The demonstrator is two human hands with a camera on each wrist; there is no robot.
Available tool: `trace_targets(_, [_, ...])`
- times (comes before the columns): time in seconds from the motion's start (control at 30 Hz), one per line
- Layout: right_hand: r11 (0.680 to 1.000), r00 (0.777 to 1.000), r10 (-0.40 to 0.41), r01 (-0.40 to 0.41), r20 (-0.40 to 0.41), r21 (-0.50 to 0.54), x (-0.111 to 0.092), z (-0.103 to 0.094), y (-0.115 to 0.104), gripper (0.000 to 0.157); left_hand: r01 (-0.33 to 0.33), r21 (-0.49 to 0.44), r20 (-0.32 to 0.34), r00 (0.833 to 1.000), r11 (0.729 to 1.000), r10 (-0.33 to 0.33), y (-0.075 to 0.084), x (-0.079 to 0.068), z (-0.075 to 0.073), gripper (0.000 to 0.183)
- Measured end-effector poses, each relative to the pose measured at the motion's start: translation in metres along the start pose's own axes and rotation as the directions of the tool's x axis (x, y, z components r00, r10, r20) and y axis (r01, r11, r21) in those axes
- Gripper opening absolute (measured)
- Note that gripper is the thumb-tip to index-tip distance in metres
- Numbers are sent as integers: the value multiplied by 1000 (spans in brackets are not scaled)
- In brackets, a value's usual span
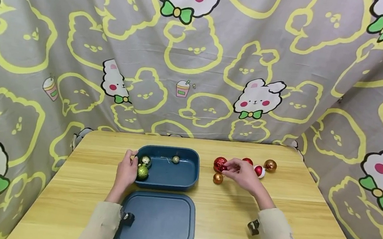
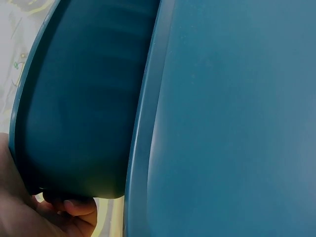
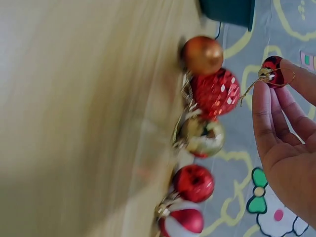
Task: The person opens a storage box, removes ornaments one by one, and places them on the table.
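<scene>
Currently I am watching the right hand (image 1: 242, 175) pinching a small red bauble (image 3: 273, 70) by fingertips only; slipping, it risks rolling away. The left hand (image 1: 127, 171) is gripping the bin (image 1: 190, 175) rim.

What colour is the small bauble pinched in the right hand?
Red, with a gold cap and loop: small bauble at the right hand fingertips. Best in the right wrist view.

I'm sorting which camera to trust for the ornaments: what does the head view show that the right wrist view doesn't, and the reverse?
Only the head view shows the left hand holding the side of the blue box, the green baubles inside it, and the lid lying in front. Only the right wrist view shows the gold hanging loop on the small red bauble close up. Both show the right hand pinching that bauble, with the other red and gold baubles beside it on the table.
</scene>
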State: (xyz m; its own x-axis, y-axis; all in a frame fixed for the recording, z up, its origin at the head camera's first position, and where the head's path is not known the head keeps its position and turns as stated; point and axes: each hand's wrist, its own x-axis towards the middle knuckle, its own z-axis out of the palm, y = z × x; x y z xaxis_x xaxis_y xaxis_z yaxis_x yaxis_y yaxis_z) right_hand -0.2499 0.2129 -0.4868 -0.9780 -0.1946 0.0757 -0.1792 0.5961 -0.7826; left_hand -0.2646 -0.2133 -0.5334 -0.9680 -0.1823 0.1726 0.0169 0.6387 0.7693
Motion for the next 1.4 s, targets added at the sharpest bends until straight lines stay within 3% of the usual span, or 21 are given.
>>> trace_targets(0.33, [999, 999, 35, -36, -11, -9, -10, -9, 23, 25, 3, 6, 3, 1000, 1000, -3, -1, 0, 0, 27])
trace_targets(0.73, [994, 993, 112, -112, 25, 6, -16, -1, 36, 26, 6, -4, 3, 1000, 1000, -6, 0, 1, -1, 24])
trace_targets(0.93, [994, 993, 110, -110, 42, -1, -15, 6, 40, 22, 10, -5, 24, 1000, 1000, -10, 0, -1, -2, 25])
trace_targets(1.4, [994, 994, 96, -93, 54, -54, -13, 15, 46, 23, 9, -9, 7, 1000, 1000, -9, -2, -1, 0, 26])
